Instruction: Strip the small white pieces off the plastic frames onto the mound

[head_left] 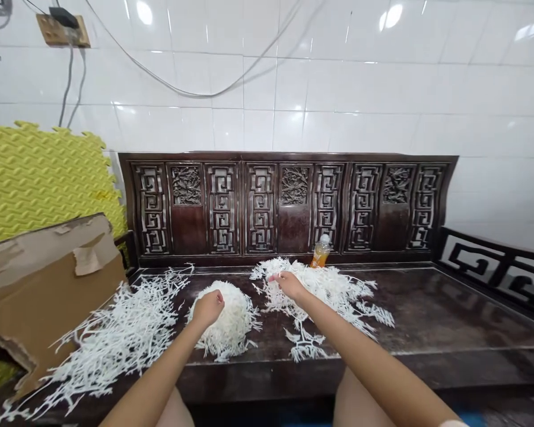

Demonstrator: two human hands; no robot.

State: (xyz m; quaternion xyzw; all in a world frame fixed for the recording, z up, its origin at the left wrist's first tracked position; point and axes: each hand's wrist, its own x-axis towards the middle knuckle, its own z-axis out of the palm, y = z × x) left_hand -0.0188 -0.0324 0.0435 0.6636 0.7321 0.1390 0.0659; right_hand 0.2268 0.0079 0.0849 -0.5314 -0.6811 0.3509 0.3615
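My left hand point(209, 308) is closed, its fingers curled together just over a rounded heap of small off-white pieces point(231, 332). Anything in its grip is hidden. Over the near left part of a spread pile of white branched plastic pieces point(333, 290), my right hand point(287, 284) is pinched with thumb and fingertips together. Whatever it may hold is too small to name. One comb-like white branched piece point(306, 346) lies at that pile's front edge. Left of my left arm is a long tangle of thin white branched sticks point(124, 332).
All the piles lie on a dark wooden bench point(422, 314) with a carved backrest point(293, 207). Behind the right pile stands a bottle of orange liquid point(321, 252). A cardboard box point(57, 290) and yellow foam mats point(40, 178) are at left. White tiles cover the wall.
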